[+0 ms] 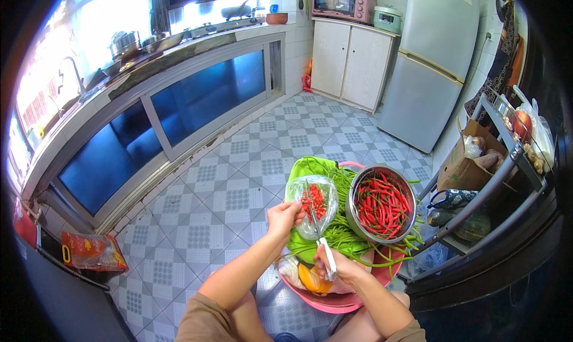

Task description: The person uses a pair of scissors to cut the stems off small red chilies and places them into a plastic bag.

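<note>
My right hand (338, 266) grips the white handles of a pair of scissors (329, 259). Their metal blades point away from me, over a clear plastic bag (330, 212) that holds chopped red chili pieces (318, 201). Beside the blades, my left hand (284, 219) has its fingertips pinched on what looks like a red chili pepper, mostly hidden by the fingers. Right of the bag, a perforated metal strainer (351, 216) is full of whole red chilies (382, 207). Long green bean-like stems (342, 230) and a bright green bag (309, 165) lie under both.
A pink plastic basin (322, 304) bears all this between my legs. A metal shelf rack (474, 198) with a cardboard box (465, 156) and a squash (470, 223) stands close on the right. Further off are a fridge (429, 91), a white cabinet (347, 64) and a stove counter (215, 40).
</note>
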A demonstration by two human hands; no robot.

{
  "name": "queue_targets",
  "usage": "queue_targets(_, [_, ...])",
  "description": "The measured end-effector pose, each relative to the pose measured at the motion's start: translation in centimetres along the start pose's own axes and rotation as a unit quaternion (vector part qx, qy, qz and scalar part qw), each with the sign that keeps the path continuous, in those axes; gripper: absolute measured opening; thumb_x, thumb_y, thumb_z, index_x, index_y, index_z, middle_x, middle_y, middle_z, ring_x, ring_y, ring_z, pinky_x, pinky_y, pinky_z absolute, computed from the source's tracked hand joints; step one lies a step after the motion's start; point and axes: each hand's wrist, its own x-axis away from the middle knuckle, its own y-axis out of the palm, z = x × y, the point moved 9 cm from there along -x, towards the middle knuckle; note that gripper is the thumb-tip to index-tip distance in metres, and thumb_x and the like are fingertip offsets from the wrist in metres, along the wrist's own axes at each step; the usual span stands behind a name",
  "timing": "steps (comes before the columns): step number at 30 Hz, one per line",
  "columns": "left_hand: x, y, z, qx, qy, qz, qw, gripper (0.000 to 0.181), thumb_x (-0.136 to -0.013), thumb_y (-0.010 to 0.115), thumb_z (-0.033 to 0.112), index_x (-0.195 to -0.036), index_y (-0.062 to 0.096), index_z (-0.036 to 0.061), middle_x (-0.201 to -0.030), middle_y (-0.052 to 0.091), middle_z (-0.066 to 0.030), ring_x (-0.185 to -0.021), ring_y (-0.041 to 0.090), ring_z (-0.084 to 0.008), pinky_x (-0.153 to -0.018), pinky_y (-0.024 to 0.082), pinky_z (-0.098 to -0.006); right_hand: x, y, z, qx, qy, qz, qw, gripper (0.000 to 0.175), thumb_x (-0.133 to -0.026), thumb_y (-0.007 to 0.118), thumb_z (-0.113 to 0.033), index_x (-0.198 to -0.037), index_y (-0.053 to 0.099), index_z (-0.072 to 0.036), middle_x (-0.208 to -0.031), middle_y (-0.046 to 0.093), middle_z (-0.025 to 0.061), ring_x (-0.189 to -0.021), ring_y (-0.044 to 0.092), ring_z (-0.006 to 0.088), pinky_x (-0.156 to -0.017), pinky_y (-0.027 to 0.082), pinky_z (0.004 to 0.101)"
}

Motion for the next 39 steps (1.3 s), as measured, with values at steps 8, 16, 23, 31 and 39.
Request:
queue_targets(8, [0.8,0.5,0.2,-0.036,-0.001,-0.004,0.999,0.012,-0.078,0.061,0.011,-0.081,0.062,-0.0013,-0.071,0.061,-0.0052,-0.056,0.056,-0.0085,-0.048,0.046,-0.0193,0.1,-0.2,-0.5,0.013,-0.002,0.020,1.000,0.044,-0.081,0.047,-0.054,-0.080,0.039,-0.010,-0.060,0.040,-0.0020,-0.047,0.042,0.0071,-0.043,0.036,0.0207])
queue_targets(16, [0.6,0.3,0.1,-0.044,-0.010,0.001,0.999,0.011,-0.078,0.061,0.011,-0.081,0.062,0.0001,-0.071,0.061,-0.0048,-0.057,0.056,-0.0090,-0.049,0.047,-0.0207,-0.1,-0.4,0.1,-0.016,0.005,0.038,0.999,0.040,-0.082,0.050,-0.049,-0.076,0.038,-0.012,-0.054,0.040,-0.0031,-0.039,0.040,0.0060,-0.037,0.036,0.0210])
queue_targets(23, [0.4,0.1,-0.2,-0.036,-0.012,0.007,0.999,0.010,-0.077,0.061,0.010,-0.080,0.062,0.0005,-0.071,0.061,-0.0043,-0.057,0.056,-0.0087,-0.049,0.047,-0.0205,-0.1,-0.1,0.2,-0.035,0.013,0.037,0.999,0.038,-0.083,0.050,-0.046,-0.077,0.037,-0.011,-0.054,0.040,-0.0030,-0.039,0.040,0.0062,-0.037,0.037,0.0210])
queue_targets(31, [0.4,0.1,-0.1,-0.038,-0.016,0.011,0.999,0.011,-0.077,0.061,0.010,-0.080,0.062,-0.0004,-0.069,0.061,-0.0043,-0.055,0.055,-0.0079,-0.048,0.046,-0.0192,0.0,-0.4,0.3,-0.023,0.012,0.033,0.999,0.039,-0.083,0.050,-0.047,-0.080,0.038,-0.010,-0.057,0.040,-0.0019,-0.042,0.041,0.0078,-0.040,0.038,0.0228])
queue_targets(39, [0.3,0.1,-0.2,-0.020,-0.009,0.006,1.000,0.010,-0.077,0.062,0.011,-0.079,0.062,0.0013,-0.069,0.061,-0.0034,-0.056,0.055,-0.0080,-0.050,0.047,-0.0202,-0.3,0.2,0.5,0.029,0.009,-0.011,0.999,0.054,-0.080,0.042,-0.058,-0.087,0.040,-0.005,-0.062,0.040,0.0005,-0.051,0.043,0.0104,-0.046,0.038,0.0233])
